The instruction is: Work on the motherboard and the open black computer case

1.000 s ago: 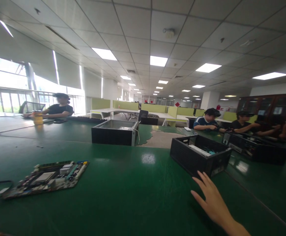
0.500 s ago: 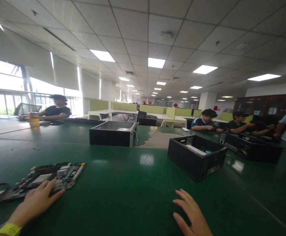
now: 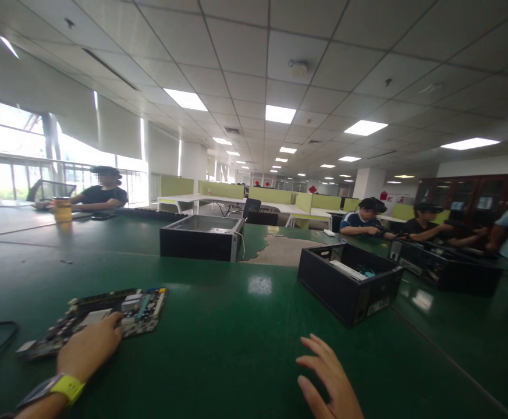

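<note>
A computer motherboard (image 3: 142,317) lies on the green table at the left, with several slots and a pale square part on its face. My left hand (image 3: 91,344), with a yellow-green watch band at the wrist, is closed over the board's near edge; its fingertips are partly hidden behind the hand. Over the table at the lower middle hovers my right hand (image 3: 330,378), empty, its fingers apart and slightly bent. The nearest thing beyond it is a black computer case (image 3: 345,285) with its top side uncovered.
Another black case (image 3: 196,244) stands farther back in the middle, and a third case (image 3: 446,270) at the right. A black cable (image 3: 4,325) curls at the left edge. An amber container (image 3: 62,209) stands far left. Several people sit around the table; one stands at the right.
My left hand has curled its fingers onto the motherboard, which has slid to the right, away from the cable. My right hand has shifted slightly left and stays open.
</note>
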Action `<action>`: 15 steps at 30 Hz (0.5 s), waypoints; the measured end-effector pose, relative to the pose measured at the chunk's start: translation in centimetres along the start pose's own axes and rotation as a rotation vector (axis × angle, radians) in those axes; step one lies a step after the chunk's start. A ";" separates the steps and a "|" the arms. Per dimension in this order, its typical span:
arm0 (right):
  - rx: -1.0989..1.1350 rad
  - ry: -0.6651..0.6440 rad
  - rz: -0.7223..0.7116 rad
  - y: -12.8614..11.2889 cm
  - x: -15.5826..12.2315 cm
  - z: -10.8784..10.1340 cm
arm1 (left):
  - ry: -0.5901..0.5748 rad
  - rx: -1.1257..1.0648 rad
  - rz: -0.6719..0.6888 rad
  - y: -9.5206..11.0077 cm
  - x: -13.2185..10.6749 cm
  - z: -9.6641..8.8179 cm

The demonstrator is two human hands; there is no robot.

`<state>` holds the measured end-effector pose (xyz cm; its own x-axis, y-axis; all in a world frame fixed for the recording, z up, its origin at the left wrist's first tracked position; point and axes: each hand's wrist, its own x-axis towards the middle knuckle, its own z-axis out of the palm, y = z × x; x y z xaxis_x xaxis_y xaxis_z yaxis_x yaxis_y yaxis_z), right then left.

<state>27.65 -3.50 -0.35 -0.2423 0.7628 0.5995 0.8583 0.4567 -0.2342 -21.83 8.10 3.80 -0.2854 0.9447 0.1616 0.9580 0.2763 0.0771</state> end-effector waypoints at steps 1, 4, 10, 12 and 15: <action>0.010 -0.005 0.008 -0.2 0.0 -0.1 | 0.015 -0.003 0.039 1.1 -0.8 -0.1; 0.033 -0.031 0.037 -0.9 0.0 -0.2 | 0.039 -0.015 0.145 4.2 -3.5 -0.1; 0.049 -0.016 0.043 -1.0 0.0 0.1 | -0.026 -0.071 0.412 10.9 -10.5 -0.4; 0.044 -0.007 0.036 -0.8 -0.1 0.2 | -0.068 -0.123 0.508 13.3 -13.1 -0.5; 0.037 -0.014 0.040 -0.7 -0.2 0.5 | -0.101 -0.179 0.663 16.6 -16.2 0.4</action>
<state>26.91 -3.72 -0.68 -0.2148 0.7866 0.5789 0.8500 0.4425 -0.2859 -1.31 -2.58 2.05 0.3705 0.9183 0.1393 0.9075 -0.3898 0.1565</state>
